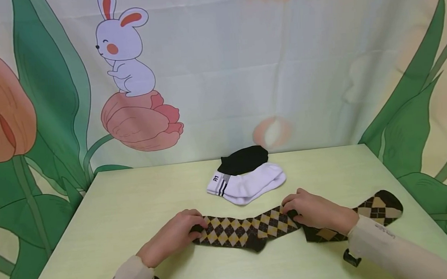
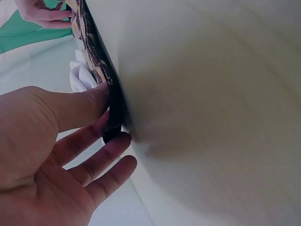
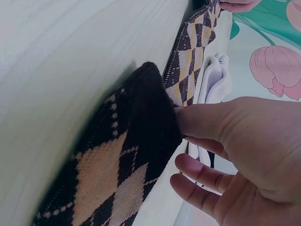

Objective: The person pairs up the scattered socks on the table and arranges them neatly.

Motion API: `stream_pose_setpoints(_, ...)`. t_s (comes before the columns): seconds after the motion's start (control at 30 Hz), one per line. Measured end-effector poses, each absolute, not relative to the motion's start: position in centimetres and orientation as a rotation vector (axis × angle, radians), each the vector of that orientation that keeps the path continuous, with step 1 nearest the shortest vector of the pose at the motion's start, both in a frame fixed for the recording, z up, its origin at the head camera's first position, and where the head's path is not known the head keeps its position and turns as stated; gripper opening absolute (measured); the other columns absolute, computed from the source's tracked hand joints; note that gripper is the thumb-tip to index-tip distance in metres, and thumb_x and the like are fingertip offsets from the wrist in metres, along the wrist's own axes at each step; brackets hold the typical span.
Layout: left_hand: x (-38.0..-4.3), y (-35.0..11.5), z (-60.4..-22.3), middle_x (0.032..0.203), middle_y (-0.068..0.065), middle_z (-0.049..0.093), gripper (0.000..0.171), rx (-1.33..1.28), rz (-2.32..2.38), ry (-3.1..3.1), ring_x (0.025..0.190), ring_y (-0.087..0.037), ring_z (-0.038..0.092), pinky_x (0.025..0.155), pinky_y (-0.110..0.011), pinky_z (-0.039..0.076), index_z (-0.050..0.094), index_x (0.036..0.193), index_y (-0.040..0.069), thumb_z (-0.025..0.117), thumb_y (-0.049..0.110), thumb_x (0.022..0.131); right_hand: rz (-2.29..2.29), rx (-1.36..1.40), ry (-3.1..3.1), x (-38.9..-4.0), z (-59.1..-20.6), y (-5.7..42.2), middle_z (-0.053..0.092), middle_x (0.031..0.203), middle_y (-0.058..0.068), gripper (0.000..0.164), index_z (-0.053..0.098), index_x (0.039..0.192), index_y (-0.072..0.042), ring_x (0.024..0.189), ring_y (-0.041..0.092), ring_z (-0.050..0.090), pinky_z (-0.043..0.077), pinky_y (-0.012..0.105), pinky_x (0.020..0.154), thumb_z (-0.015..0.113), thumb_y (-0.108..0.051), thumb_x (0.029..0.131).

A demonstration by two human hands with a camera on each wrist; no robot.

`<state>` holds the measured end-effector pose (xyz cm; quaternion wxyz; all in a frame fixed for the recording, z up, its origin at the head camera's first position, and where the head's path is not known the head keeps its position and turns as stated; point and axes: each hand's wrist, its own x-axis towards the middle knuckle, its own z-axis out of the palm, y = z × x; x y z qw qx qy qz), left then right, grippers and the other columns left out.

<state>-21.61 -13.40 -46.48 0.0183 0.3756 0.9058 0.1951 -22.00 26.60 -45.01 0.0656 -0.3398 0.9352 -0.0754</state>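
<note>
An argyle sock [image 1: 229, 232] in black, yellow and beige lies stretched sideways on the table. At its dark left end, my left hand [image 1: 183, 231] pinches the edge, with the thumb [image 2: 89, 104] on the near side in the left wrist view. My right hand [image 1: 318, 210] pinches the sock's right end between thumb and fingers. A second argyle sock [image 1: 379, 210] lies under and beyond the right hand, partly hidden by it. Its black corner [image 3: 153, 89] is close beside the right thumb in the right wrist view.
Behind the argyle socks lie white socks [image 1: 245, 183] with black stripes at the cuff. A black sock item [image 1: 245, 160] sits behind those, near the back edge. A printed curtain [image 1: 219, 71] with a rabbit and tulips hangs behind the pale table [image 1: 134, 192].
</note>
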Motion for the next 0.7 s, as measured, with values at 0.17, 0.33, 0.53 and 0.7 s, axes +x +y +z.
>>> stream_pose_setpoints(0.17, -21.57, -13.37, -46.41, 0.101, -0.001, 0.069, 0.022, 1.171, 0.596, 2.812, 0.095, -0.02, 0.065, 0.087, -0.04, 0.054, 0.078, 0.102, 0.01, 0.081, -0.003, 0.084, -0.236, -1.021, 2.824, -22.03, -45.26, 26.68, 0.068, 0.129, 0.009, 0.031, 0.076, 0.118, -0.01, 0.107, 0.031, 0.057, 0.054, 0.042, 0.085, 0.078, -0.001, 0.088)
stream_pose_setpoints(0.33, -21.57, -13.36, -46.38, 0.101, -0.001, 0.069, 0.022, 1.166, 0.58, 2.808, 0.095, -0.02, 0.064, 0.088, -0.041, 0.054, 0.078, 0.102, 0.011, 0.08, -0.003, 0.085, -0.253, -1.028, 2.817, -22.04, -45.32, 26.76, 0.068, 0.129, 0.009, 0.031, 0.076, 0.118, -0.01, 0.108, 0.032, 0.058, 0.054, 0.043, 0.084, 0.078, -0.001, 0.088)
stream_pose_setpoints(0.53, -21.5, -13.33, -46.32, 0.102, -0.001, 0.068, 0.021, 1.16, 0.581, 2.809, 0.095, -0.021, 0.064, 0.087, -0.042, 0.053, 0.078, 0.101, 0.011, 0.08, -0.003, 0.085, -0.261, -1.029, 2.82, -22.0, -45.4, 26.85, 0.067, 0.129, 0.009, 0.031, 0.076, 0.118, -0.01, 0.109, 0.033, 0.058, 0.054, 0.043, 0.084, 0.078, -0.001, 0.089)
stream_pose_setpoints(0.7, -21.42, -13.31, -46.36, 0.103, -0.002, 0.068, 0.021, 1.148, 0.58, 2.814, 0.095, -0.022, 0.063, 0.087, -0.042, 0.053, 0.078, 0.102, 0.011, 0.08, -0.003, 0.085, -0.26, -1.034, 2.825, -22.03, -45.51, 26.91, 0.067, 0.129, 0.01, 0.03, 0.076, 0.118, -0.009, 0.109, 0.033, 0.059, 0.055, 0.044, 0.085, 0.078, 0.0, 0.089)
